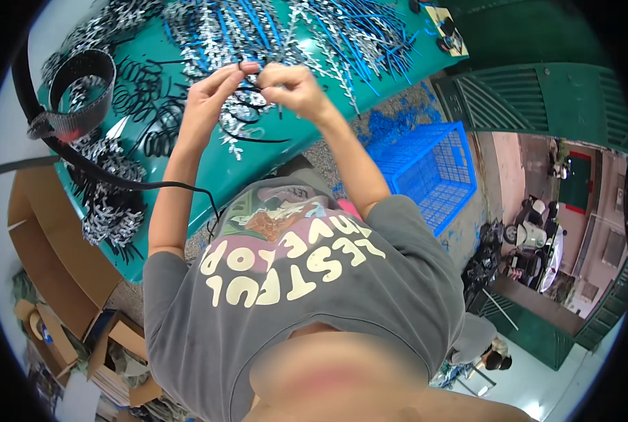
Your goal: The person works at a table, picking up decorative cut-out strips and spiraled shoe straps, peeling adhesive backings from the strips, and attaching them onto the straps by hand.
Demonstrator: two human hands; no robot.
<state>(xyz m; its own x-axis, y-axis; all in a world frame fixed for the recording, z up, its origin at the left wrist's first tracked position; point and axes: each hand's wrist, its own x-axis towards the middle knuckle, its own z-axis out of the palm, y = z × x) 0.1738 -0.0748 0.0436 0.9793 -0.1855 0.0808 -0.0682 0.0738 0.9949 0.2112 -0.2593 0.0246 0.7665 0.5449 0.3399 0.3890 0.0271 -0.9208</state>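
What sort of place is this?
Likely a small workshop: a green table heaped with silvery and blue stems and black coils, a blue plastic crate to its right, and open cardboard boxes off its left end.

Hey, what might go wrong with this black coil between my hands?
Your left hand and right hand hold the coil amid silvery tinsel, so its loops might snag there. Neighbouring coils lie bunched on the table to the left and could tangle with it.
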